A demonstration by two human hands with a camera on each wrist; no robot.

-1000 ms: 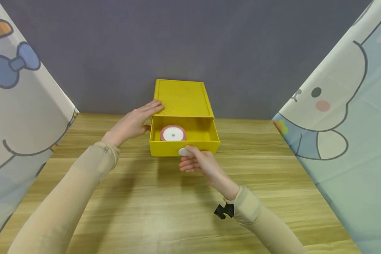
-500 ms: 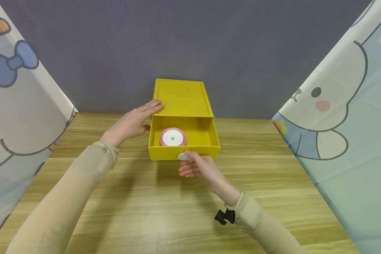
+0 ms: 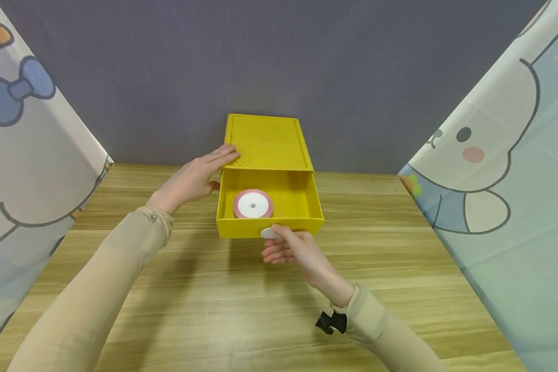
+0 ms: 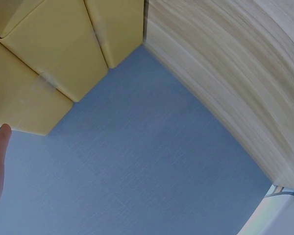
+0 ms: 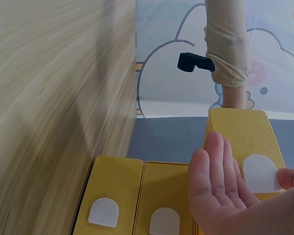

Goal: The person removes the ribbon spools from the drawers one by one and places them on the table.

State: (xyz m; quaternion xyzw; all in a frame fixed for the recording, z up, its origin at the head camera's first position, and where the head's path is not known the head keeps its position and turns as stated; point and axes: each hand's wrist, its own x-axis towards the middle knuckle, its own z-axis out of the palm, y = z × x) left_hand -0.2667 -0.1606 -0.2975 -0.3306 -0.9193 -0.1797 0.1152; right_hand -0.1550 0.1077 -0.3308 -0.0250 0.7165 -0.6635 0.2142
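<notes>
In the head view a yellow drawer cabinet [image 3: 268,140] stands against the back wall with its top drawer [image 3: 242,228] pulled out. Inside the drawer, on its left, lies a flat round spool [image 3: 253,204], white in the middle with a pink rim. My right hand [image 3: 302,253] pinches the white handle tab [image 3: 268,233] on the drawer's front; the thumb shows on the tab, the other fingers below. My left hand [image 3: 192,178] rests on the cabinet's top left edge with fingers extended. Just a fingertip or two of it show in the left wrist view.
Two lower drawers with white tabs [image 5: 104,212] are closed in the right wrist view. Beneath the cabinet is a wooden tabletop [image 3: 204,310]. Cartoon-printed panels [image 3: 507,155] flank both sides, and a grey wall [image 3: 269,57] rises behind.
The top drawer has slid farther out towards me, with my right hand on its tab and the spool inside. My left hand keeps its place on the cabinet.
</notes>
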